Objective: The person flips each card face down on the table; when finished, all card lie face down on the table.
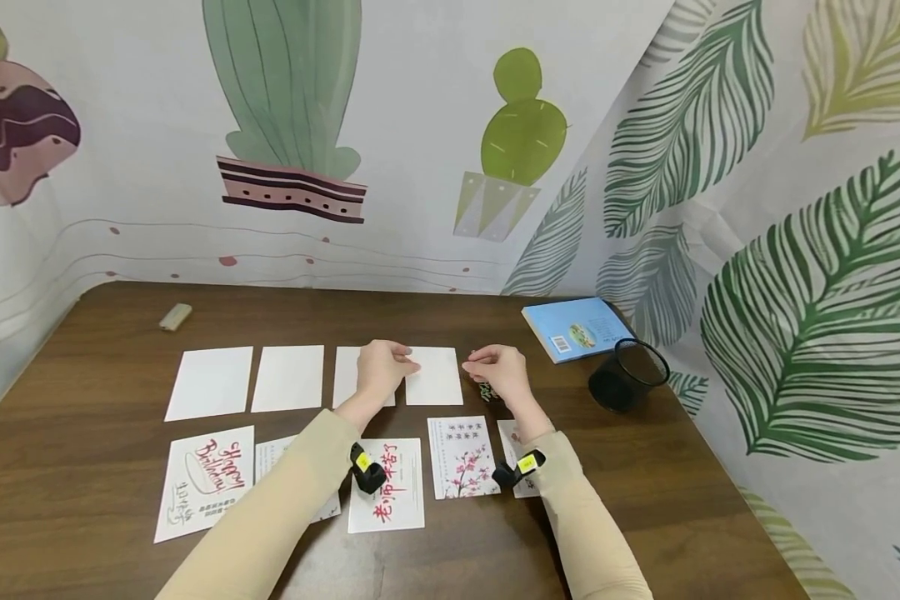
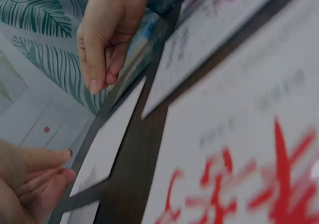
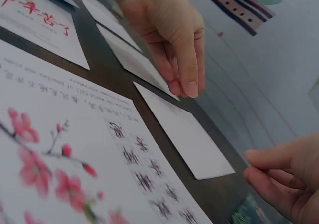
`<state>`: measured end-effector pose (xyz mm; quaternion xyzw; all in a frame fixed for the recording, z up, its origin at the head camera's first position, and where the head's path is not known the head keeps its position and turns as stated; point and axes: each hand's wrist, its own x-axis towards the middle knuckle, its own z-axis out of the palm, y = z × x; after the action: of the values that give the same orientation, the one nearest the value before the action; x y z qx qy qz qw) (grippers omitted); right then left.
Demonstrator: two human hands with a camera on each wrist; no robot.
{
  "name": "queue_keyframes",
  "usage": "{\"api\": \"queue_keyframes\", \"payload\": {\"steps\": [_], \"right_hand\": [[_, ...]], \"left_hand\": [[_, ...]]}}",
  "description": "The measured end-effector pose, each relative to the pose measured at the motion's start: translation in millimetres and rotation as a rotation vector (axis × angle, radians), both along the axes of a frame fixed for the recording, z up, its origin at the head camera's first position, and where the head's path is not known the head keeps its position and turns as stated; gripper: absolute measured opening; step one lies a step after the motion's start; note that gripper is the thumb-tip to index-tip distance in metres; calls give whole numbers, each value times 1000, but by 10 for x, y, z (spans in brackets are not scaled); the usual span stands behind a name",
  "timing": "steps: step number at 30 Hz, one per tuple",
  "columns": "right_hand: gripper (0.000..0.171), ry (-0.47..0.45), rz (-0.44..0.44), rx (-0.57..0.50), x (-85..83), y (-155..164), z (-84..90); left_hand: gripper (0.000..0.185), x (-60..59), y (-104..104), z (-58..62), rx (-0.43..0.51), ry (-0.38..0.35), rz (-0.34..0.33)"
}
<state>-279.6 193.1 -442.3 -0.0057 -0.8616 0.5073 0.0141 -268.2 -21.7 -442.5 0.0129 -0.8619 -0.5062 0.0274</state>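
Scene: A person in beige sleeves works over a dark wooden table (image 1: 82,467) laid with two rows of cards, a far row of four blank ones and a near row of printed ones.

Card in question: The fourth blank card (image 1: 437,377), rightmost in the far row, lies flat between the two hands, its long axis running near to far.

Left hand: The left hand (image 1: 384,367) hovers over the seam between the third blank card (image 1: 345,375) and the fourth, fingers loosely curled and pointing right, tips at the fourth card's left edge. The right wrist view shows them just above the paper; contact cannot be told.

Right hand: The right hand (image 1: 498,371) sits just right of the same card, fingers loosely curled toward it, holding nothing, over a small dark-printed item (image 1: 487,392) on the table.

Which is nearer: The left hand, already over the card's left edge; the right stands just clear of its right edge.

Near row: The blossom card (image 1: 461,457) and the red-lettered card (image 1: 387,487) lie below the wrists.

Far right: A blue book (image 1: 576,327) and a black mesh cup (image 1: 630,377), well apart from the hands.
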Motion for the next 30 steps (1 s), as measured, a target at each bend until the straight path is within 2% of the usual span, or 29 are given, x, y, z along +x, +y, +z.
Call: {"api": "queue_keyframes", "payload": {"steps": [3, 6, 11, 16, 19, 24, 30], "right_hand": [[17, 34, -13, -9, 26, 123, 57], [17, 22, -42, -26, 18, 263, 106], [21, -14, -91, -55, -4, 525, 164], [32, -44, -112, -80, 6, 770, 165], [39, -80, -104, -77, 22, 873, 121], [47, -125, -76, -67, 49, 964, 62], [51, -176, -17, -118, 33, 1000, 39]], "left_hand": [[28, 2, 89, 6, 75, 11, -49], [29, 10, 192, 0, 157, -13, -84], [33, 44, 385, 19, 307, -101, -110], [45, 78, 567, 47, 437, -193, -146], [53, 101, 655, 64, 509, -245, -183], [64, 121, 778, 67, 577, -305, -245], [73, 138, 846, 57, 636, -331, -295]]}}
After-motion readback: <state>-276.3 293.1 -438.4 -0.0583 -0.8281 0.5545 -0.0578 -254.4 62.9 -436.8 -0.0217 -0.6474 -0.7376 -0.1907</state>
